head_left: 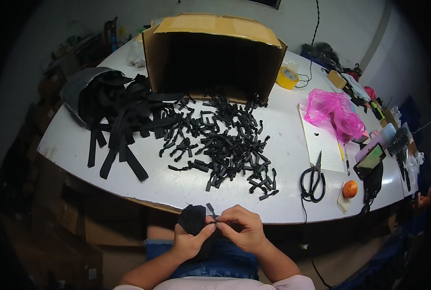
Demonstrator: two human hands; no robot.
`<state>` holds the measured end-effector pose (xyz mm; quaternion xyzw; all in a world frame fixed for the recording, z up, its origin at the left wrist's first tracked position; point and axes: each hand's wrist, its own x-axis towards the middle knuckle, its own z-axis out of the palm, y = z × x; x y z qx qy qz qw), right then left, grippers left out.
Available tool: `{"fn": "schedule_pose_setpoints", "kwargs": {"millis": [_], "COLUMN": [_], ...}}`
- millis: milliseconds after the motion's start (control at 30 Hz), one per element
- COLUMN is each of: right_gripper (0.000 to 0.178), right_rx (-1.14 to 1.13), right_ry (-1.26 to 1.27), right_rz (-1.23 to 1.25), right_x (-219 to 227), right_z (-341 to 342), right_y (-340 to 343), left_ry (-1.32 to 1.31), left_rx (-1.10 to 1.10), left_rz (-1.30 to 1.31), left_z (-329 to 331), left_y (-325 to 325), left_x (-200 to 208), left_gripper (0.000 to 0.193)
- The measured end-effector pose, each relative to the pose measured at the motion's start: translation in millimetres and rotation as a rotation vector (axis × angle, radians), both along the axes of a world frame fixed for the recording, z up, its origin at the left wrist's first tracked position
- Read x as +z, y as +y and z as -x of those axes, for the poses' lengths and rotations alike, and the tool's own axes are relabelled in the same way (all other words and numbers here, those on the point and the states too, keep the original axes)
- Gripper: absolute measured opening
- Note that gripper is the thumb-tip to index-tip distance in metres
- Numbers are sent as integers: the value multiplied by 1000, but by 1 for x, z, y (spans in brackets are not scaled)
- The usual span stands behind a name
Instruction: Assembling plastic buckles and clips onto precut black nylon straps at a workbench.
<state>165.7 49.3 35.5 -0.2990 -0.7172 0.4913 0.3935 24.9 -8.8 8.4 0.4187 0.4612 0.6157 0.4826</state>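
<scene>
Just off the table's near edge, both my hands work close together over my lap. My left hand (188, 243) is closed on a bunched piece of black fabric (192, 220). In a pinch, my right hand (246, 229) grips a small black tab with a thin cord end (211, 209), right beside the fabric, where the fingertips of both hands meet. How the tab joins the fabric is too small to tell. Beyond my hands lies a wide pile of similar black tabs (231, 147). To its left, long black straps (121, 113) spill from a grey bag (71, 94).
An open cardboard box (220, 23) stands behind the pile, its mouth facing me. On the right lie black-handled scissors (313, 183), a lined notepad (324, 150), a pink plastic bag (333, 108), a phone (370, 161), an orange fruit (350, 189) and yellow tape (287, 78).
</scene>
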Motion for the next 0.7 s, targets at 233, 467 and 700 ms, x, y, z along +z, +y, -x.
{"fn": "schedule_pose_setpoints", "kwargs": {"millis": [233, 467, 700], "right_gripper": [22, 22, 19], "right_rx": [38, -28, -48], "right_ry": [-84, -62, -39], "right_rz": [-464, -349, -152], "right_x": [-3, -7, -3], "right_z": [-2, -1, -1], "right_y": [5, -5, -5], "left_ry": [103, 201, 178], "left_rx": [-39, -36, -37], "left_rz": [7, 26, 59], "left_z": [5, 6, 4], "left_y": [-4, -5, -3], "left_x": [3, 5, 6], "left_gripper": [6, 4, 5]}}
